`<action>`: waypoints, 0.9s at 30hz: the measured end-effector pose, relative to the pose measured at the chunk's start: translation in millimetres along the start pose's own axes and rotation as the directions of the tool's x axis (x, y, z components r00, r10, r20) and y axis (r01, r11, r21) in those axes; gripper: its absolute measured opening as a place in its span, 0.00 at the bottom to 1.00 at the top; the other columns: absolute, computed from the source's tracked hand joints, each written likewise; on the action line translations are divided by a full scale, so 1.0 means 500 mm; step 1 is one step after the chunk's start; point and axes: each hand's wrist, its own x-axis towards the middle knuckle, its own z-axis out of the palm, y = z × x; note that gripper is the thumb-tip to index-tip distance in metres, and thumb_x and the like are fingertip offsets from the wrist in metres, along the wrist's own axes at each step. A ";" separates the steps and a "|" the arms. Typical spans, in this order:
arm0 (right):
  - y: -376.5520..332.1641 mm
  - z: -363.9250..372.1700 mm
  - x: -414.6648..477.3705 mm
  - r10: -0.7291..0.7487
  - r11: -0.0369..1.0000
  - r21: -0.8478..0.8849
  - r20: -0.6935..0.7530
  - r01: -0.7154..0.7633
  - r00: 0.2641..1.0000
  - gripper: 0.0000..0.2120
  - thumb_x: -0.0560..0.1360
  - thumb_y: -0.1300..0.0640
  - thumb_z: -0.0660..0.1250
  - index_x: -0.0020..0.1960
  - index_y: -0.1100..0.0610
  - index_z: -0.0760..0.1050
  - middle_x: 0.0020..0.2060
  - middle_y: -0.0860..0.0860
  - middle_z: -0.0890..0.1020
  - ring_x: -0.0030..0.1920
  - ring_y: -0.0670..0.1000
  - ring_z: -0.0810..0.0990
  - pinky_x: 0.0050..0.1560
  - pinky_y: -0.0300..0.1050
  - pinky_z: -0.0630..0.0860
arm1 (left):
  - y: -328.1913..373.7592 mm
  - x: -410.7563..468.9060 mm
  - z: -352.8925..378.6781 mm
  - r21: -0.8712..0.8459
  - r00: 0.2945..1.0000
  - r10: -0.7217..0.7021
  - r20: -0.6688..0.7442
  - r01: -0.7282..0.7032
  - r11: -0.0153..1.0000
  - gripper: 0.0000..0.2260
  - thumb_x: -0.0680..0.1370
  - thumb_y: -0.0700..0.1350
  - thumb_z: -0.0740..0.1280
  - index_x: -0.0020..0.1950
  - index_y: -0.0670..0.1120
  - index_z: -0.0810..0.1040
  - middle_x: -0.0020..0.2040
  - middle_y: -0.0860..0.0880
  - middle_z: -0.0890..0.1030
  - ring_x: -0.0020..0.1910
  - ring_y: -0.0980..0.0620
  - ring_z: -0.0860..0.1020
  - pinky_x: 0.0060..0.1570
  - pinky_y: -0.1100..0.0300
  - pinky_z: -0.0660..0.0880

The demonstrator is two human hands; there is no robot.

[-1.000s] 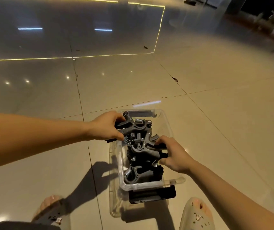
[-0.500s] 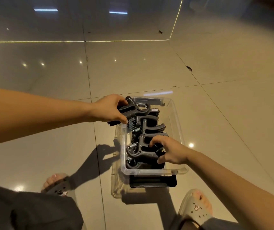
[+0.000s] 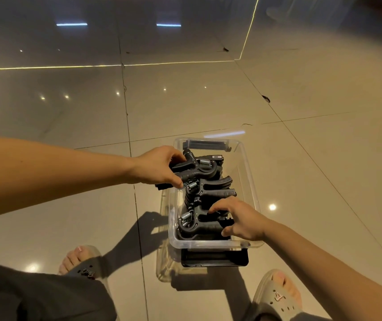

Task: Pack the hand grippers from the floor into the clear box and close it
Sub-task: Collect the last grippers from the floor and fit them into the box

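A clear box (image 3: 250,181) stands on the tiled floor, lid off, with black latches at its near and far ends. Several black hand grippers with metal springs lie stacked inside. My left hand (image 3: 156,166) grips the handles of the top gripper (image 3: 197,167) at the box's far left rim; its handle end sticks out over the rim. My right hand (image 3: 238,218) holds the handles of the nearest gripper (image 3: 199,224) low inside the box. Another gripper (image 3: 210,187) lies between them.
The clear lid (image 3: 164,262) lies on the floor under and left of the box. My feet in sandals (image 3: 275,295) stand just in front, one on each side. Glossy floor tiles stretch all around.
Both hands have sunk lower with their grippers, the right one deeper into the box's near end. The camera has tilted down and closer.
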 end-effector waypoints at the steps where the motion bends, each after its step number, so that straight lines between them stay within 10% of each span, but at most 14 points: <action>1: 0.000 0.001 0.000 -0.005 1.000 -0.013 0.003 0.005 1.000 0.30 0.70 0.54 0.78 0.70 0.45 0.72 0.67 0.44 0.74 0.68 0.46 0.68 0.68 0.44 0.68 | 0.001 0.001 0.001 0.006 1.000 0.009 0.003 -0.009 1.000 0.22 0.71 0.43 0.79 0.62 0.48 0.76 0.54 0.50 0.78 0.50 0.55 0.79 0.48 0.61 0.82; 8: -0.010 -0.007 -0.006 -0.012 1.000 -0.024 0.021 0.012 1.000 0.30 0.73 0.52 0.76 0.72 0.46 0.72 0.70 0.43 0.73 0.71 0.44 0.66 0.70 0.41 0.65 | 0.002 -0.002 0.007 0.002 0.999 0.042 0.003 -0.042 0.999 0.22 0.70 0.43 0.79 0.62 0.49 0.76 0.54 0.51 0.79 0.51 0.55 0.79 0.51 0.61 0.81; 11: -0.034 -0.037 -0.010 0.064 0.972 0.230 -0.093 -0.041 0.994 0.23 0.75 0.49 0.74 0.68 0.48 0.76 0.66 0.43 0.78 0.66 0.41 0.74 0.69 0.42 0.70 | 0.006 -0.010 0.007 -0.003 0.998 0.063 -0.008 -0.063 0.998 0.22 0.70 0.42 0.79 0.62 0.47 0.77 0.54 0.50 0.79 0.51 0.55 0.80 0.51 0.59 0.82; 16: -0.103 -0.084 0.003 0.328 0.522 0.850 -0.280 0.074 0.902 0.13 0.82 0.51 0.65 0.57 0.60 0.80 0.49 0.55 0.87 0.50 0.52 0.86 0.48 0.42 0.80 | 0.022 -0.020 0.022 -0.002 0.988 0.123 -0.096 -0.124 0.992 0.23 0.70 0.44 0.79 0.62 0.47 0.77 0.55 0.53 0.77 0.52 0.55 0.79 0.52 0.58 0.81; 22: -0.141 -0.123 0.018 0.429 0.220 0.953 -0.286 0.208 0.857 0.15 0.84 0.54 0.61 0.60 0.65 0.79 0.52 0.62 0.86 0.53 0.60 0.85 0.52 0.53 0.83 | 0.040 0.013 0.018 0.091 0.968 0.204 -0.147 -0.192 0.977 0.30 0.68 0.55 0.79 0.67 0.51 0.75 0.58 0.54 0.75 0.56 0.56 0.75 0.55 0.62 0.75; 27: -0.133 -0.157 0.017 0.427 0.372 0.903 -0.372 0.215 0.825 0.13 0.84 0.55 0.60 0.55 0.63 0.80 0.44 0.58 0.86 0.45 0.57 0.86 0.43 0.46 0.83 | 0.064 0.035 -0.025 0.087 0.946 0.236 -0.224 -0.222 0.971 0.18 0.74 0.59 0.73 0.59 0.52 0.78 0.51 0.57 0.79 0.50 0.57 0.79 0.48 0.60 0.79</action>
